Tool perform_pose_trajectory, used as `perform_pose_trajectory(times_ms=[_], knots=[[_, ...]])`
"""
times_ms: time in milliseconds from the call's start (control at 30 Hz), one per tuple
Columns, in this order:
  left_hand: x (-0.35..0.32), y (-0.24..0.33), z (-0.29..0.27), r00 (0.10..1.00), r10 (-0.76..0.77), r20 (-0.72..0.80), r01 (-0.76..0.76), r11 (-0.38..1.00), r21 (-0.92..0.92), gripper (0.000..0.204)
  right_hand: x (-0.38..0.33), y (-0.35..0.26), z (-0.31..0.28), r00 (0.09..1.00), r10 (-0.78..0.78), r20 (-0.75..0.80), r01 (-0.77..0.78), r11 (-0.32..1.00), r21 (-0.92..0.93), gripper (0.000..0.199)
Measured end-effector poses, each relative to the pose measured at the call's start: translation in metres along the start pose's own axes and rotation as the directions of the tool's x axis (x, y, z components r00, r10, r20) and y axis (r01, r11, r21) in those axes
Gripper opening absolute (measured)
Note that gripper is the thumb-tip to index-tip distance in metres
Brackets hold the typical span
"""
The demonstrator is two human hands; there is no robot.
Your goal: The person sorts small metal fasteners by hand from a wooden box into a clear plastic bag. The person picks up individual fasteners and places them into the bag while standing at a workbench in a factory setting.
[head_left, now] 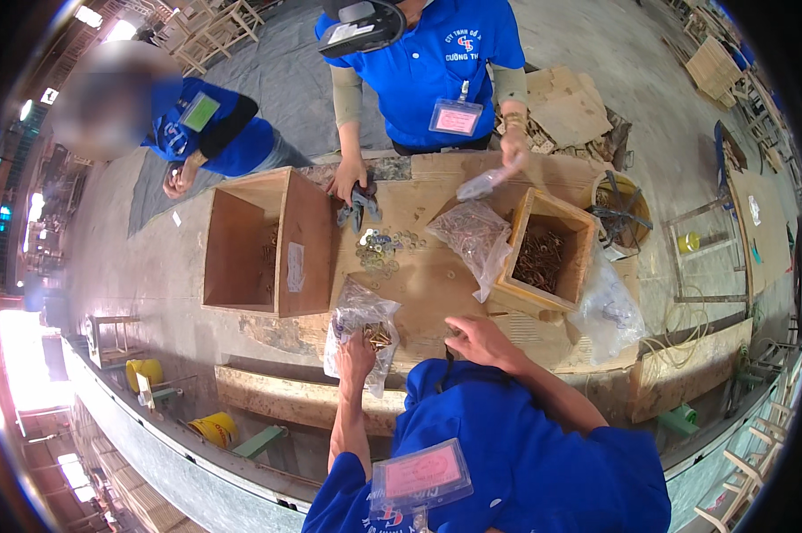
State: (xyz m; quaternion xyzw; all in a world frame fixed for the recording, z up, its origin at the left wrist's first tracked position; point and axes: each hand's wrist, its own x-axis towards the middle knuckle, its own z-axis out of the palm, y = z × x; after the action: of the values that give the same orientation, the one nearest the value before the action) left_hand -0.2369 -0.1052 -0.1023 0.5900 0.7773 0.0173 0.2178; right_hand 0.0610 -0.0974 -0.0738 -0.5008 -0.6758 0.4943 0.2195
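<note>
At the near edge of the cardboard-covered table, my left hand (356,357) grips a clear plastic bag (365,311) with brass-coloured screws (379,335) inside; its fingertips are partly hidden by plastic. My right hand (479,339) hovers over the cardboard (423,322) in front of my body, fingers loosely bent and apart, with nothing visible in them. Just beyond the bag lies a loose pile of metal washers (379,250). Another clear bag of screws (474,235) rests against a wooden box (509,282) that holds many dark screws (540,259).
A taller wooden box (307,258) stands on the left. Opposite, a co-worker in blue (436,71) touches grey gloves (359,209) and holds a plastic bag (482,184). Another person (210,124) is at far left. A bucket (632,218) and an empty-looking bag (610,306) lie right.
</note>
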Motion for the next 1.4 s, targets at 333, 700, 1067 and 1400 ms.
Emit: perform_pose_trajectory(times_ms=[333, 700, 1067, 1400], knots=[[-0.007, 0.011, 0.0, 0.996, -0.078, 0.049, 0.087, 0.972, -0.218, 0.026, 0.147, 0.001, 0.052, 0.971, -0.241, 0.008, 0.207, 0.816, -0.539, 0.044], [-0.018, 0.015, -0.016, 0.903, 0.317, -0.289, -0.341, 0.939, -0.037, 0.02, 0.259, 0.035, 0.082, 0.864, -0.503, 0.019, 0.364, 0.597, -0.715, 0.02], [0.024, 0.014, -0.032, 0.968, 0.201, -0.148, -0.247, 0.855, -0.456, 0.03, 0.26, 0.039, 0.054, 0.993, -0.013, -0.118, 0.013, 1.0, -0.004, 0.018], [0.002, 0.04, -0.038, 0.956, 0.234, 0.179, 0.247, -0.309, -0.918, 0.025, 0.136, 0.007, 0.023, 0.924, 0.059, 0.378, -0.382, 0.221, 0.898, 0.018]])
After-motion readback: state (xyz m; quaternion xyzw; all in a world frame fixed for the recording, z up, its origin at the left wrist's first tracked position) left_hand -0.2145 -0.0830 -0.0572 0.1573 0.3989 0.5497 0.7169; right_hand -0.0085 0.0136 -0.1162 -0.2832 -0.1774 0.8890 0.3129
